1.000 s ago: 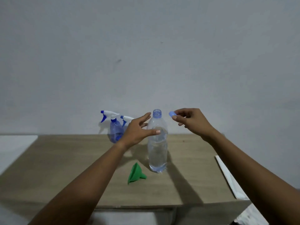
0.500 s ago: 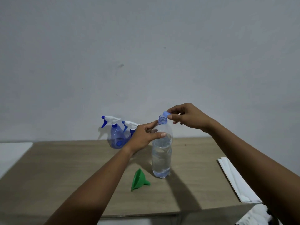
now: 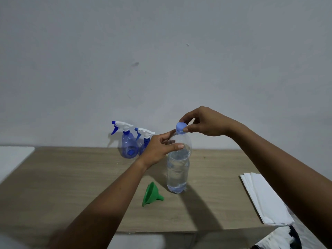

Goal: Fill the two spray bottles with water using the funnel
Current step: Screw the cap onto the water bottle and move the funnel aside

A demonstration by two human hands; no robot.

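Observation:
A clear water bottle (image 3: 177, 173) stands upright mid-table, filled to about its shoulder. My left hand (image 3: 159, 150) grips its upper part, thumb across the front. My right hand (image 3: 204, 123) pinches the light blue cap (image 3: 181, 128), which sits on the bottle's neck. A green funnel (image 3: 150, 194) lies on its side just left of the bottle's base. Two blue spray bottles with white trigger heads stand at the back against the wall, one (image 3: 128, 144) on the left and one (image 3: 144, 142) partly hidden behind my left hand.
The wooden table (image 3: 71, 177) ends in a front edge near the bottom of the view. A stack of white paper towels (image 3: 264, 196) lies at its right edge. A white surface (image 3: 12, 159) adjoins the table on the left. A plain wall rises behind.
My right hand carried the cap from beside the open neck back onto the bottle's mouth. My left hand kept hold of the bottle. The view shifted slightly.

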